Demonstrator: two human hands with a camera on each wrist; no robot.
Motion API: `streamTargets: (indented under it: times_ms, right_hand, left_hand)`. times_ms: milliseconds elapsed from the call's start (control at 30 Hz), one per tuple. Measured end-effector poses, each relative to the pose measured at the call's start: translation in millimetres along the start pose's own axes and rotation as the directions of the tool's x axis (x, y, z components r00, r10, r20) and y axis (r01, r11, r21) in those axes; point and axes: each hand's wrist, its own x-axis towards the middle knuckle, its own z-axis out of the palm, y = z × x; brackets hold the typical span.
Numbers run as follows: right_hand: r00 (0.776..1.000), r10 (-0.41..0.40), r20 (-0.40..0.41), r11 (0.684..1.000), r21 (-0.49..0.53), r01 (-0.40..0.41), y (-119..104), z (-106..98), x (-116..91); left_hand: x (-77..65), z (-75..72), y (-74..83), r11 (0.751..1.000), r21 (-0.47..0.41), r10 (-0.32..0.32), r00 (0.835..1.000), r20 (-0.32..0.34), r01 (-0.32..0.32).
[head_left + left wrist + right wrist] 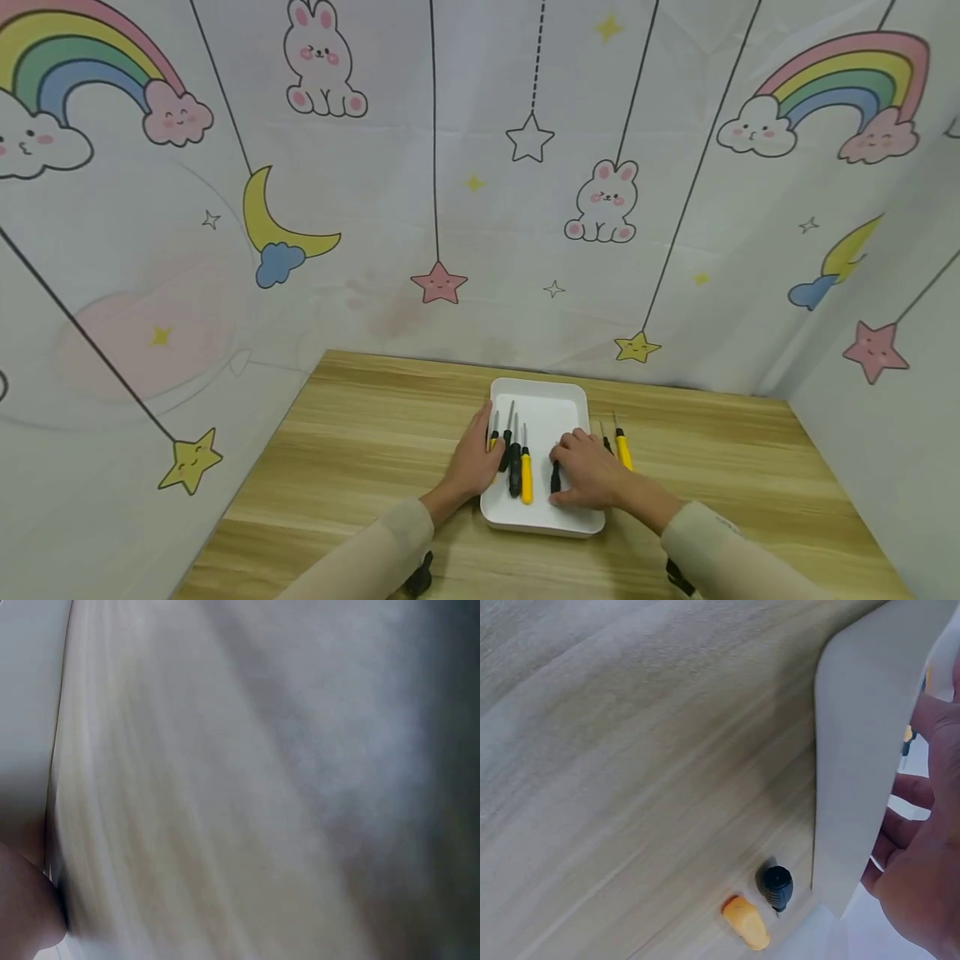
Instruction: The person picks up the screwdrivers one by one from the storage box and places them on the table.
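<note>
A white tray (540, 400) lies on the wooden table. My left hand (474, 458) holds its left rim, thumb inside over the edge and fingers along the outer wall. In the tray's left half, several screwdrivers lie side by side, among them a yellow-handled screwdriver (527, 477) and a black-handled screwdriver (515, 471). My right hand (588, 473) reaches into the right half, fingers and thumb bent about a small black screwdriver (556, 478) whose shaft is mostly hidden. The right wrist view shows curled fingers (901, 829) inside the tray wall (862, 735).
Just right of the tray, a yellow screwdriver (624, 451) and a black screwdriver (607, 444) lie on the wooden table (390, 417). A patterned curtain (495, 233) closes off the back and both sides. The left wrist view is mostly blurred.
</note>
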Motion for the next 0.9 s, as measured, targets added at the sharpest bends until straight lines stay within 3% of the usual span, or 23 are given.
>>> streamTargets:
  times_ms: [333,900]
  right_hand:
    - [0.995,0.031,0.096,0.999,0.024,-0.033,2.0,-4.1,4.9]
    - [0.991,0.057,0.124,0.996,0.062,-0.065,0.5,-9.3,7.2]
  left_hand:
    - [-3.2,-0.7,0.0,1.000,-0.001,0.011,1.000,0.007,-0.011]
    - [-0.2,-0.3,-0.3,0.999,-0.008,0.031,0.999,-0.015,-0.031]
